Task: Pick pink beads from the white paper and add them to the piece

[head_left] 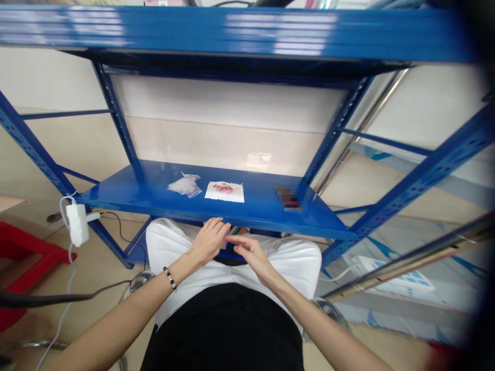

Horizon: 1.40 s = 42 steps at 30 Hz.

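Both hands, left hand point(209, 239) and right hand point(249, 252), pinched 1 small packet point(231, 232) just below the blue shelf point(154, 193); the handling step seemingly needed careful fingertip grip.

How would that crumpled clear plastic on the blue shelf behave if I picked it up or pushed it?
The clear plastic looks thin and wrinkled, so it would probably flop and crumple rather than hold shape. It seems very light, so a push would likely slide it across the smooth shelf. It lies flat, so rolling or tipping is unlikely.
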### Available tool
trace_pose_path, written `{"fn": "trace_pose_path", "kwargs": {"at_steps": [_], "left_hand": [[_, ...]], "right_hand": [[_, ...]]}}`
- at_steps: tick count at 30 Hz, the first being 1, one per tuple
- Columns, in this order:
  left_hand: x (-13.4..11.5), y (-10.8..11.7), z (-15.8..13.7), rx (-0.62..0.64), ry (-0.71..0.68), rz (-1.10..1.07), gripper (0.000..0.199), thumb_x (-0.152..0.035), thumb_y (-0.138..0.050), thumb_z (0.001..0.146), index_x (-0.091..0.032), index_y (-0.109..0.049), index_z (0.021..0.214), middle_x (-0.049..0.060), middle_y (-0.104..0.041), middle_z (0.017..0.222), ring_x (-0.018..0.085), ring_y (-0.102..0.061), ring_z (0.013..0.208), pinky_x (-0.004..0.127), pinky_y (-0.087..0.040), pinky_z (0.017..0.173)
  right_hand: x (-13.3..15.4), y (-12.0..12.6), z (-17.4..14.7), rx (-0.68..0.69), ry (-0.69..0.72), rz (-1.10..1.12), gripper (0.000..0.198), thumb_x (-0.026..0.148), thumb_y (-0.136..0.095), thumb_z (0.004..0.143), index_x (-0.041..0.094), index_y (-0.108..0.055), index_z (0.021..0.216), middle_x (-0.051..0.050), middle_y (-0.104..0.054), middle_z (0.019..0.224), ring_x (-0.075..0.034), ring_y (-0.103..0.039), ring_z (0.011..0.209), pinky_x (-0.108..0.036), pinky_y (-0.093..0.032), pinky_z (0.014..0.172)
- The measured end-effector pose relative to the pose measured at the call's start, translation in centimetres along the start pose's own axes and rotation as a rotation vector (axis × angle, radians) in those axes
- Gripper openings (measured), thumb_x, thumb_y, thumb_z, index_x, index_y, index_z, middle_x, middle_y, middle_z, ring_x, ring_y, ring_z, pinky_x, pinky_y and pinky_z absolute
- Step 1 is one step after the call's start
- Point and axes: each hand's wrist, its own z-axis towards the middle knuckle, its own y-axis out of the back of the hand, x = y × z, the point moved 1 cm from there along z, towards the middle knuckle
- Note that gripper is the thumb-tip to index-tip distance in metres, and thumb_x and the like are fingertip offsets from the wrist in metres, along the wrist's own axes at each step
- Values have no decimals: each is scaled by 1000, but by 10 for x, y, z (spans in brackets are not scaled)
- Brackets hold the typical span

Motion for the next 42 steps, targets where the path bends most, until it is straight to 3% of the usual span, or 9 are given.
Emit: {"fn": "trace_pose_path", "kwargs": {"at_steps": [3, 6, 12, 17, 23, 26, 31, 35, 42], "left_hand": [[-2, 2, -1, 47, 45, -82, 31, -9, -49, 87, -15, -55, 117, 12, -62, 108, 26, -52, 114, 42, -42, 98], [-4, 6, -2, 52, 127, -177, 23, -13, -50, 87, -18, -56, 109, 9, -61, 103, 25, -54, 104, 39, -45, 89], [-6, 7, 1, 122, 103, -436, 25, -10, -53, 82, -20, -54, 105, 5, -63, 103, 22, -56, 99, 35, -44, 87], [-3, 10, 2, 165, 48, -520, 24, -15, -55, 83, -19, -53, 107, 7, -62, 107, 21, -56, 98, 34, -43, 88], [-9, 4, -8, 331, -92, -326, 24, -15, -51, 84, -18, -52, 107, 9, -61, 100, 25, -54, 97, 37, -41, 87], [-20, 1, -9, 381, -190, -242, 24, -13, -49, 83, -16, -52, 107, 11, -61, 99, 26, -53, 96, 38, -40, 87], [-25, 1, -7, 361, -248, -257, 32, -11, -47, 84, -15, -51, 116, 11, -61, 104, 25, -52, 100, 37, -39, 89], [-13, 2, -5, 312, -159, -271, 37, -19, -49, 87, -16, -47, 125, 12, -60, 110, 26, -52, 105, 38, -40, 90], [-27, 1, -6, 377, -131, -221, 16, -15, -48, 85, -18, -54, 100, 10, -60, 96, 25, -53, 94, 37, -42, 83]], "right_hand": [[-2, -1, -5, -72, 167, -162, 38, 10, -48, 79, 20, -72, 106, -9, -68, 111, -23, -62, 107, -40, -49, 92], [2, -5, -15, -154, 398, -411, 42, 4, -42, 82, 21, -70, 107, -10, -63, 114, -22, -58, 109, -41, -48, 95], [6, -10, -18, -40, 621, -672, 50, 0, -40, 85, 23, -61, 124, -10, -59, 124, -22, -53, 118, -44, -44, 101], [5, -6, -14, 6, 643, -727, 48, -2, -41, 82, 20, -63, 118, -10, -64, 119, -23, -55, 117, -45, -45, 101], [2, -14, -25, 314, 534, -953, 38, 3, -48, 82, 16, -63, 114, -13, -62, 122, -25, -54, 118, -42, -45, 100], [-6, -19, -28, 392, 492, -1072, 32, 7, -51, 83, 12, -65, 110, -16, -64, 119, -26, -55, 115, -42, -43, 101], [-11, -17, -22, 432, 476, -1173, 27, 10, -49, 86, 8, -65, 108, -17, -67, 109, -26, -57, 111, -41, -40, 104], [-1, -14, -20, 362, 491, -1198, 31, 11, -47, 88, 12, -62, 115, -18, -62, 121, -26, -52, 118, -43, -39, 102], [-11, -17, -27, 389, 503, -1236, 17, 13, -49, 88, 13, -66, 90, -13, -68, 92, -25, -60, 94, -40, -44, 91]]}}
